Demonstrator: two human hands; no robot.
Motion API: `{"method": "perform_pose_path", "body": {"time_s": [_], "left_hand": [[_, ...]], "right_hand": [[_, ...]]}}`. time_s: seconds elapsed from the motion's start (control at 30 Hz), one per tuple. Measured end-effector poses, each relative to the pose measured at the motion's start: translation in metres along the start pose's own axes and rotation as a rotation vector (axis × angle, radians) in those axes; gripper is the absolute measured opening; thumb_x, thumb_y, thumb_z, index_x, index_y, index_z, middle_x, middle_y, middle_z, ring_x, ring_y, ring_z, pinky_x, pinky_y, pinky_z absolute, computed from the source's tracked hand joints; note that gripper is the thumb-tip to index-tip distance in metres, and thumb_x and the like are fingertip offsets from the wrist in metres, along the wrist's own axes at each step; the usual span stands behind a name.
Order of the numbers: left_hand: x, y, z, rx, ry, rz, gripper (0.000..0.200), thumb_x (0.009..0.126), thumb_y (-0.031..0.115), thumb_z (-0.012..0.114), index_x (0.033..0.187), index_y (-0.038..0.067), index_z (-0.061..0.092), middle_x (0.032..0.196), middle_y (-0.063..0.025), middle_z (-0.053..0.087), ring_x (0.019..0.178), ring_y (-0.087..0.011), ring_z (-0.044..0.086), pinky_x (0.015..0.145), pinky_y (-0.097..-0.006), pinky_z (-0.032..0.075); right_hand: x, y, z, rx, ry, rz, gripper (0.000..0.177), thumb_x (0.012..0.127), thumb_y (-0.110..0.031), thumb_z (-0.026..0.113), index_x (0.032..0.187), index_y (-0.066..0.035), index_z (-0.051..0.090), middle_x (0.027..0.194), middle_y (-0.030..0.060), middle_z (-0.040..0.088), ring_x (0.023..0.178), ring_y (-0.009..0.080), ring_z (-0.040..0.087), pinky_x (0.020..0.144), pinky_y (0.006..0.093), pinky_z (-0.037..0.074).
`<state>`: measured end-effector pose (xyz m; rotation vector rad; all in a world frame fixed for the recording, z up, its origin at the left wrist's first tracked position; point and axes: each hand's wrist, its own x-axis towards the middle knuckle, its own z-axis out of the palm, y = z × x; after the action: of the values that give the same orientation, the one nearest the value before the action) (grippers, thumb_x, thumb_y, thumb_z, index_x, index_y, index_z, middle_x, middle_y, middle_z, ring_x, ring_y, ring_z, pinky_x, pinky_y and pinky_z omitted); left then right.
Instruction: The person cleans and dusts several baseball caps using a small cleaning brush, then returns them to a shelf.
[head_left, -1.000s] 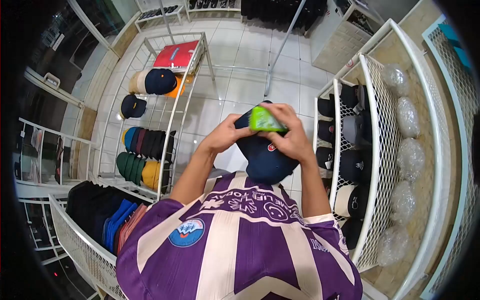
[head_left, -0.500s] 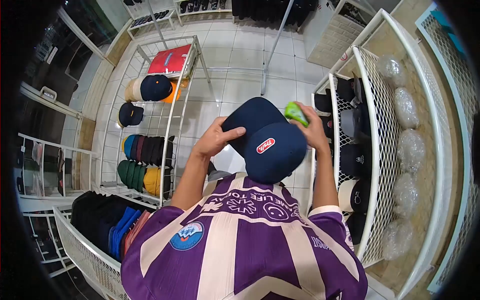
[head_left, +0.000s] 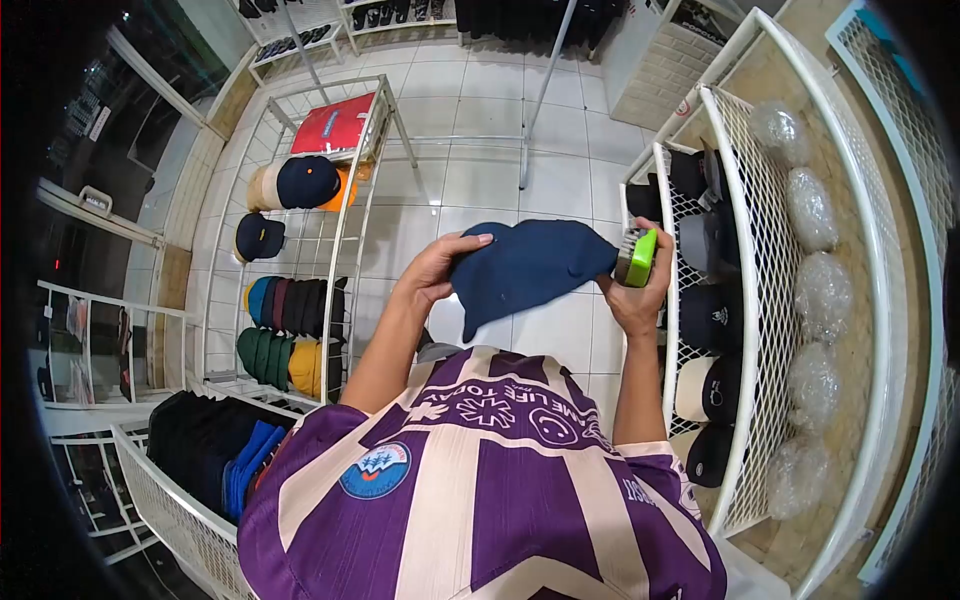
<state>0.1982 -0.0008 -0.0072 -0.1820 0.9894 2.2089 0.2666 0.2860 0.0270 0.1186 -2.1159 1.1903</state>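
A navy cap (head_left: 535, 265) is held up in front of my chest, turned so that its red front patch is out of sight. My left hand (head_left: 432, 270) is closed on the cap's left end, thumb lying over the top. In my right hand (head_left: 640, 305) is a green brush (head_left: 646, 258), its grey bristles facing left toward the cap. The right fingertips come right up to the cap's right edge.
On the left, a white wire rack (head_left: 345, 250) carries rows of caps and a red package (head_left: 335, 128). A basket (head_left: 165, 500) of dark and blue caps stands lower left. Mesh shelving (head_left: 745, 200) on the right holds caps and plastic-wrapped bundles (head_left: 823, 295).
The cap has been turned over, hiding its red patch. My right hand has moved slightly right and down, and the brush has rotated so its bristles show.
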Motion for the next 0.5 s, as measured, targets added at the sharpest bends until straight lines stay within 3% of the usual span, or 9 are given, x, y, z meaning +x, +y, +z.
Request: {"method": "perform_pose_path", "body": {"time_s": [0.1, 0.17, 0.23, 0.3, 0.33, 0.37, 0.43, 0.47, 0.5], "left_hand": [[0.016, -0.015, -0.024, -0.072, 0.0, -0.051, 0.032, 0.095, 0.017, 0.065, 0.117, -0.007, 0.065, 0.101, -0.0129, 0.073, 0.082, -0.0159, 0.073, 0.076, -0.029, 0.062], [0.052, -0.037, -0.087, -0.437, -0.436, -0.356, 0.03, 0.101, 0.024, 0.058, 0.114, -0.003, 0.065, 0.097, -0.0146, 0.073, 0.074, -0.0208, 0.071, 0.075, -0.0327, 0.063], [0.039, -0.037, -0.058, -0.367, -0.276, -0.265, 0.037, 0.105, 0.035, 0.049, 0.109, 0.002, 0.065, 0.1, -0.0135, 0.071, 0.083, -0.0206, 0.07, 0.079, -0.0383, 0.061], [0.024, -0.035, -0.021, 0.314, 0.434, 0.047, 0.055, 0.107, 0.051, 0.038, 0.114, 0.004, 0.065, 0.109, -0.0116, 0.07, 0.103, -0.0215, 0.066, 0.094, -0.0435, 0.054], [0.028, -0.034, -0.03, 0.566, 0.516, 0.037, 0.075, 0.105, 0.065, 0.028, 0.128, 0.003, 0.063, 0.12, -0.0103, 0.068, 0.121, -0.0238, 0.059, 0.107, -0.0441, 0.042], [0.024, -0.034, -0.028, 0.568, 0.514, 0.04, 0.075, 0.105, 0.065, 0.028, 0.128, 0.003, 0.063, 0.12, -0.0103, 0.068, 0.121, -0.0238, 0.059, 0.107, -0.0441, 0.042], [0.004, -0.029, -0.008, 0.408, 0.211, 0.32, 0.08, 0.103, 0.07, 0.027, 0.128, 0.002, 0.061, 0.115, -0.0064, 0.067, 0.112, -0.0184, 0.06, 0.106, -0.0383, 0.039], [0.002, -0.03, -0.015, 0.556, 0.169, 0.427, 0.065, 0.104, 0.061, 0.042, 0.115, 0.002, 0.066, 0.098, -0.0018, 0.066, 0.09, -0.0121, 0.059, 0.086, -0.0332, 0.046], [-0.001, -0.027, -0.012, 0.552, 0.173, 0.425, 0.065, 0.104, 0.061, 0.042, 0.115, 0.002, 0.066, 0.098, -0.0018, 0.066, 0.09, -0.0121, 0.059, 0.086, -0.0332, 0.046]], "right_hand": [[-0.003, 0.01, 0.002, 0.58, -0.165, 0.271, 0.062, 0.074, 0.005, 0.081, 0.129, 0.0, 0.053, 0.107, 0.009, 0.064, 0.098, 0.0188, 0.063, 0.089, 0.0305, 0.051], [-0.007, 0.02, 0.011, 0.612, -0.152, 0.347, 0.048, 0.08, 0.007, 0.072, 0.125, 0.002, 0.056, 0.105, 0.0088, 0.068, 0.095, 0.0162, 0.066, 0.088, 0.0272, 0.052], [-0.01, 0.027, 0.019, 0.794, -0.015, 0.659, 0.042, 0.08, 0.004, 0.071, 0.12, 0.003, 0.059, 0.104, 0.0089, 0.068, 0.091, 0.0164, 0.066, 0.085, 0.0276, 0.053], [-0.008, 0.018, 0.024, 0.812, 0.03, 0.718, 0.033, 0.08, 0.002, 0.07, 0.111, 0.004, 0.063, 0.098, 0.0073, 0.068, 0.084, 0.0152, 0.067, 0.081, 0.0276, 0.054], [-0.009, 0.021, 0.024, 0.778, 0.025, 0.806, 0.026, 0.081, -0.001, 0.071, 0.106, 0.003, 0.066, 0.094, 0.0071, 0.069, 0.082, 0.0154, 0.067, 0.078, 0.0278, 0.054], [-0.01, 0.024, 0.026, 0.743, 0.023, 0.89, 0.019, 0.082, -0.003, 0.071, 0.1, 0.003, 0.068, 0.091, 0.0068, 0.07, 0.079, 0.0156, 0.068, 0.075, 0.0279, 0.055], [-0.014, 0.031, 0.032, 0.727, 0.035, 0.893, 0.011, 0.082, -0.005, 0.071, 0.09, 0.002, 0.071, 0.084, 0.0065, 0.07, 0.073, 0.0155, 0.068, 0.07, 0.0277, 0.055], [-0.016, 0.032, 0.032, 0.778, 0.013, 0.956, 0.012, 0.082, -0.006, 0.071, 0.091, 0.002, 0.07, 0.085, 0.0064, 0.07, 0.073, 0.0151, 0.068, 0.07, 0.0275, 0.055], [-0.018, 0.032, 0.032, 0.829, -0.012, 1.021, 0.012, 0.083, -0.007, 0.07, 0.091, 0.002, 0.07, 0.085, 0.0064, 0.07, 0.074, 0.0148, 0.068, 0.07, 0.0273, 0.055]]}}
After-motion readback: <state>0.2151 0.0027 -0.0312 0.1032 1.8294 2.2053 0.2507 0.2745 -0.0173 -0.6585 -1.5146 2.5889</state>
